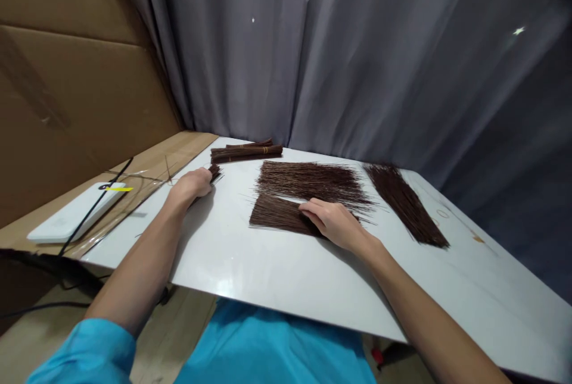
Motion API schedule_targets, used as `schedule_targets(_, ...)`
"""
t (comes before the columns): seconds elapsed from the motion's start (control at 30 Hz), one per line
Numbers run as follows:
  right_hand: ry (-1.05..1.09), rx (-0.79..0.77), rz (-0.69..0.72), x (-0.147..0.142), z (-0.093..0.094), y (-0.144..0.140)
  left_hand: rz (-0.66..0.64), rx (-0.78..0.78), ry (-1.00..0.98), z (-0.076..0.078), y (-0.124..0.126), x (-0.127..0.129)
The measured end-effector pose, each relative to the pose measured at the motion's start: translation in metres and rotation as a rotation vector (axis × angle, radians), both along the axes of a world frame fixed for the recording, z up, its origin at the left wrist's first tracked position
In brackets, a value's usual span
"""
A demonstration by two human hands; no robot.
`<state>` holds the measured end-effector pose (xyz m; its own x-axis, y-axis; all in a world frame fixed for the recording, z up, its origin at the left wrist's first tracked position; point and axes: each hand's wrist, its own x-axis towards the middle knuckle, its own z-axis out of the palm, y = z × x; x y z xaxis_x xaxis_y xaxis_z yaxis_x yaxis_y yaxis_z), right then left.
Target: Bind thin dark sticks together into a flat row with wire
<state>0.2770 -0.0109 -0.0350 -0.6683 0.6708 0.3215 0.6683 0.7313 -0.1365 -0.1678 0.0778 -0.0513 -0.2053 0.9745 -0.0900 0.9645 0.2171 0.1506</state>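
My left hand [195, 184] is closed around a small bunch of dark brown thin sticks [215, 173], whose ends poke out past the fingers. At the middle of the table, my right hand [333, 220] rests on a flat pile of brown sticks [277, 212], fingers bent together over its right part; whether they grip any is hidden. Just behind lies a wider loose pile of sticks [308, 180], its right ends uneven. Farther back are tied bundles of sticks [248, 152] with yellowish bands.
Another loose heap of sticks [406, 205] lies slanted at the right, near some rubber bands [442, 214] on the white table [268, 265]. On the left are a white flat device [74, 214], a black cable [96, 205] and a cardboard wall [75, 86]. A grey curtain [357, 62] hangs behind.
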Motion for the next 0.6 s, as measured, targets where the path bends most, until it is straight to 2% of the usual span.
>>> schedule_targets(0.17,-0.001,-0.011,0.017,0.000,0.000,0.000,0.044,-0.054,0.014,0.001,0.004,-0.002)
schedule_targets(0.33,-0.026,0.011,-0.005,0.000,0.001,0.000,0.027,-0.084,-0.012,0.010,0.002,-0.024)
schedule_targets(0.47,-0.034,0.019,-0.001,0.000,0.000,0.000,0.035,-0.070,-0.012,0.014,0.003,-0.039)
schedule_targets(0.6,-0.041,0.014,0.009,0.001,-0.002,0.001,0.027,-0.003,-0.044,0.009,0.002,-0.042)
